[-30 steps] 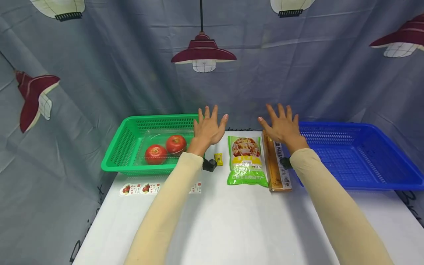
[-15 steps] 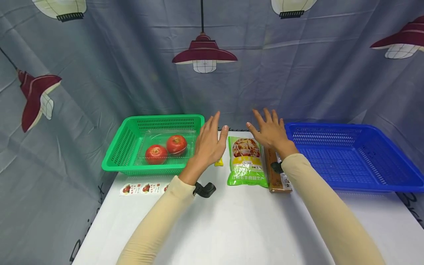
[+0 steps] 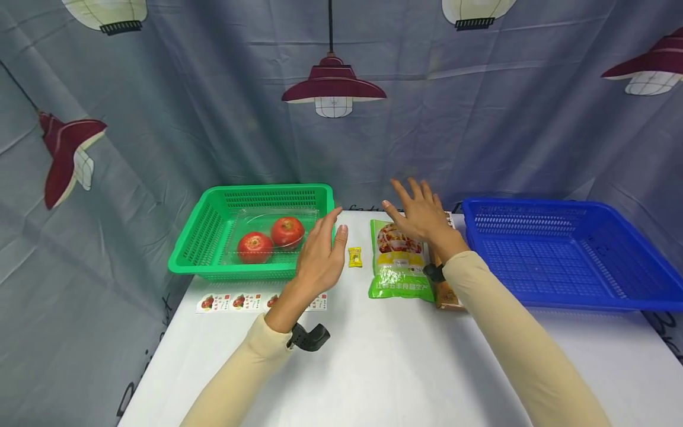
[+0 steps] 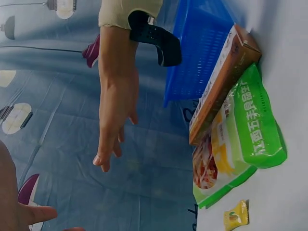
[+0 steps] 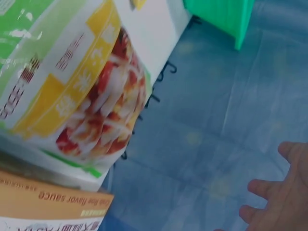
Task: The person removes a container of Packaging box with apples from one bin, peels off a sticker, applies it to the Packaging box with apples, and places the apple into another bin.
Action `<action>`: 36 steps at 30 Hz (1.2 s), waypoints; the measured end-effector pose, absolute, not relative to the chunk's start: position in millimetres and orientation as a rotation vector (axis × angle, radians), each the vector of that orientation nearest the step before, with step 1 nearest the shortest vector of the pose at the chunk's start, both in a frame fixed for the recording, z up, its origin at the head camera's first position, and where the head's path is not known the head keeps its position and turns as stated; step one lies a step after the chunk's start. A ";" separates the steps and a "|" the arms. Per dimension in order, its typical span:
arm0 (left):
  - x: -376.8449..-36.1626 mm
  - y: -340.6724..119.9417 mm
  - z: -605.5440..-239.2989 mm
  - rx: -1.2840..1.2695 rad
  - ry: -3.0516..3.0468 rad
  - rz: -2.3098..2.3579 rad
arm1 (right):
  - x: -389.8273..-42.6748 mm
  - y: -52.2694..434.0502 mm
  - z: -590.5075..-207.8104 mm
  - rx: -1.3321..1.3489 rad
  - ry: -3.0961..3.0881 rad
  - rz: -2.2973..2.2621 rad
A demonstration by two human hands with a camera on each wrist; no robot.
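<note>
My left hand (image 3: 320, 255) hovers open above the white table (image 3: 384, 367), beside the green basket (image 3: 213, 237) and just left of a small yellow sachet (image 3: 354, 257). It holds nothing. My right hand (image 3: 418, 213) is open with spread fingers above the top of the green snack bag (image 3: 397, 264), apart from it. The brown pasta box (image 3: 443, 290) lies right of the bag, partly hidden by my right forearm. In the left wrist view the right hand (image 4: 115, 115), bag (image 4: 240, 139), box (image 4: 216, 86) and sachet (image 4: 236, 215) show. The right wrist view shows the bag (image 5: 72, 91) close up.
The green basket holds a clear tray with two red tomatoes (image 3: 255, 247) (image 3: 287, 231). An empty blue basket (image 3: 560, 255) stands at the right. A strip of stickers (image 3: 240, 302) lies in front of the green basket. A grey printed curtain hangs behind.
Both hands have drawn back and moved left. The left hand has come nearer to me and turned edge-on; the right hand has shifted from above the pasta box to above the snack bag.
</note>
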State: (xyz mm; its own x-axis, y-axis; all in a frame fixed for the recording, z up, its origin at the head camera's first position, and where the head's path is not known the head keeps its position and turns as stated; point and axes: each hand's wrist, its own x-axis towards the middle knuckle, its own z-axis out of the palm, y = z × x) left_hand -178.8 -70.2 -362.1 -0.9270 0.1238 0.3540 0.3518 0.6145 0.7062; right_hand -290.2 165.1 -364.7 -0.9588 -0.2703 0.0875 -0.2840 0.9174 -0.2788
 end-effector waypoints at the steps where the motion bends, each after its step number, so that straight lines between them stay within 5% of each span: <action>1: -176.8 -72.6 -363.6 -0.384 -2.558 -1.224 | -289.5 163.3 -364.9 0.449 -3.027 0.452; 36: -124.6 -131.1 -414.8 -0.269 -2.523 -1.426 | -276.1 97.0 -375.0 0.693 -3.039 0.468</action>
State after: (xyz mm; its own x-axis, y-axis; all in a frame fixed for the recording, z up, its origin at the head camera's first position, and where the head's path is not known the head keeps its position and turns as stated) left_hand -124.6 -131.1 -414.8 -0.9566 0.0459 0.2879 0.2703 0.5093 0.8171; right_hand -276.1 97.0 -375.0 -0.9034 -0.4252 0.0554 -0.4222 0.8593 -0.2889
